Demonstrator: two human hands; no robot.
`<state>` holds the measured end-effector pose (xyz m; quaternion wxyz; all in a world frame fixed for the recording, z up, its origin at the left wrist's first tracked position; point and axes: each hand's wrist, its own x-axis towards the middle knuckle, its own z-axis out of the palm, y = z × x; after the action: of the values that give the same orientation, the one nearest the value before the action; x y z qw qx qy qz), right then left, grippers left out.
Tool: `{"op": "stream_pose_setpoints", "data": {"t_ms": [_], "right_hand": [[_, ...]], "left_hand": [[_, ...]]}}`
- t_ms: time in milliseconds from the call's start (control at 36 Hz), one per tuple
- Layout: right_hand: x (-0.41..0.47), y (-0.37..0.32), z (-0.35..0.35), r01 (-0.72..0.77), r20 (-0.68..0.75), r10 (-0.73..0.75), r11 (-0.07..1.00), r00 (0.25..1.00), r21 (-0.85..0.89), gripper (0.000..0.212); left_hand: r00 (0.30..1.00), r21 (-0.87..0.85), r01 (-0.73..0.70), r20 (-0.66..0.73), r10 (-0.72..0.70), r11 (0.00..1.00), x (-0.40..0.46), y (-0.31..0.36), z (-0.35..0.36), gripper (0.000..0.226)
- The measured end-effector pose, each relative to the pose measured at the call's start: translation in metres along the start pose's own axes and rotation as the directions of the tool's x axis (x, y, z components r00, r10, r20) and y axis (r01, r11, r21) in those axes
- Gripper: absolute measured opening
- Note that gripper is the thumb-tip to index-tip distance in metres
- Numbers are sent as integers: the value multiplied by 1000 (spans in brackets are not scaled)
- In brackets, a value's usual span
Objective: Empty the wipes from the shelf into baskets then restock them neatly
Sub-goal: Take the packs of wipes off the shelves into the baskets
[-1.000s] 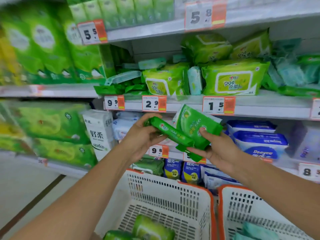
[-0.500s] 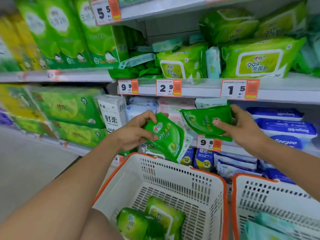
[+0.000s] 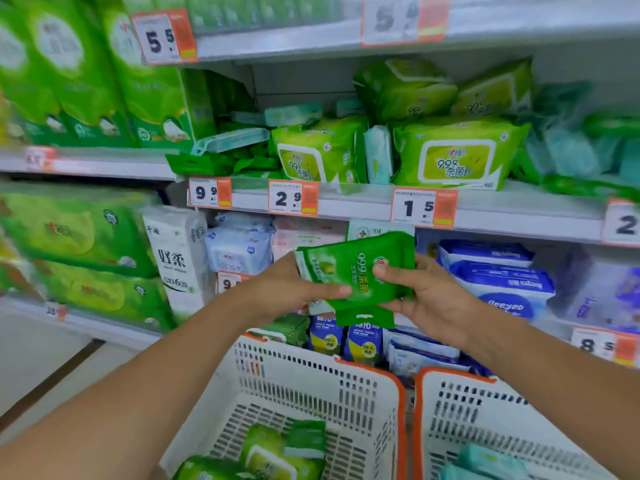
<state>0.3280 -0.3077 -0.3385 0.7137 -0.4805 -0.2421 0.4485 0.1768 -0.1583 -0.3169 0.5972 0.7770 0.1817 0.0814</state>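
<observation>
Both hands hold a stack of small dark-green wipe packs point(image 3: 360, 271) in front of the lower shelf, above the left basket. My left hand point(image 3: 287, 289) grips the stack's left side with its thumb across the front. My right hand point(image 3: 426, 292) grips the right side, thumb on the top pack. The wipes shelf point(image 3: 363, 204) above carries large light-green wipe packs point(image 3: 457, 157), small dark-green packs point(image 3: 221, 164) and teal packs point(image 3: 568, 150). The left white basket point(image 3: 311, 375) holds a few green packs point(image 3: 277, 452). The right basket point(image 3: 485, 400) holds teal packs point(image 3: 491, 460).
Green tissue bundles point(image 3: 76, 233) fill the shelves on the left, with a white tissue pack point(image 3: 176, 261) beside them. Blue wipe packs point(image 3: 498, 275) lie on the lower shelf at right. Orange price tags point(image 3: 293, 198) line the shelf edges. Pale floor point(image 3: 34, 358) shows at lower left.
My hands have come together: the two green packs held apart before are now pressed into one stack gripped by both hands, higher and further right in view.
</observation>
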Motion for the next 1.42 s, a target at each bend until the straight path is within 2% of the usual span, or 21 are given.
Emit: {"op": "stream_pose_setpoints", "data": {"t_ms": [139,306,389,444,583,694,806,889,917,944,1000,1056,1083,1111,1139,1167,1194,1250,1306,1361,1417], "right_hand": [[-1,-18,-7,-45,-37,48,997,998,66,54],[2,-24,-19,-14,-204,59,976,977,216,47],[2,-27,-26,-19,-278,66,986,958,168,38],[0,-30,-28,-42,-291,73,993,954,111,36],[-1,-35,-30,-10,-321,10,1000,947,1,21],[0,-38,-31,68,-305,-29,990,952,120,17],[-5,-28,-32,-62,-244,84,993,966,98,12],[-10,0,-25,-348,-255,275,883,927,-316,38],[-11,6,-20,-376,-309,261,829,915,-414,45],[-10,7,-16,-355,-358,199,820,912,-449,49],[-5,-2,-7,-250,-281,157,907,947,-338,56],[-1,-19,2,-231,-61,229,972,972,-40,62],[0,-26,5,-229,3,230,971,973,65,62],[0,-31,9,-216,24,215,971,976,102,54],[1,-32,11,-189,7,189,977,982,99,41],[2,-32,12,-156,-19,159,984,987,90,29],[3,-31,11,-134,-36,139,985,990,105,22],[3,-27,7,-101,-39,107,988,994,121,19],[2,-26,7,-53,-84,57,997,995,53,11],[2,-28,11,-4,-193,-5,999,981,-44,6],[4,-31,13,4,-247,-13,999,969,-36,10]], "left_hand": [[999,26,-54,-7,54,998,4,-1,-13,31],[977,-89,-68,-208,49,994,-4,-8,-44,71],[928,35,-86,-361,93,996,-2,-13,-49,32],[895,107,-91,-427,128,990,-1,-15,-47,27],[868,260,-266,-354,348,928,2,-19,-38,47],[797,434,-404,-265,542,805,11,-20,-41,65],[758,263,-460,-380,530,848,24,-16,-49,76],[704,301,-458,-453,548,837,12,-9,-43,56],[704,232,-463,-490,514,855,6,-3,-38,44],[750,27,-494,-493,441,869,1,7,-33,33],[884,-443,-423,-395,251,790,-1,20,-26,25],[928,-539,-360,-295,229,762,2,23,-21,26],[902,-415,-418,-293,316,809,2,24,-19,26],[811,-131,-559,-294,506,819,1,23,-19,26],[695,237,-645,-213,687,726,3,17,-22,28],[640,479,-631,-122,759,610,5,11,-25,35],[638,583,-571,-127,759,578,10,6,-31,40],[730,329,-481,-363,579,813,14,3,-29,42],[856,-159,-313,-474,206,936,11,7,-25,33],[951,-501,-166,-309,4,849,3,4,-31,25],[991,-425,-118,-101,82,898,-8,-2,-41,50]]}}
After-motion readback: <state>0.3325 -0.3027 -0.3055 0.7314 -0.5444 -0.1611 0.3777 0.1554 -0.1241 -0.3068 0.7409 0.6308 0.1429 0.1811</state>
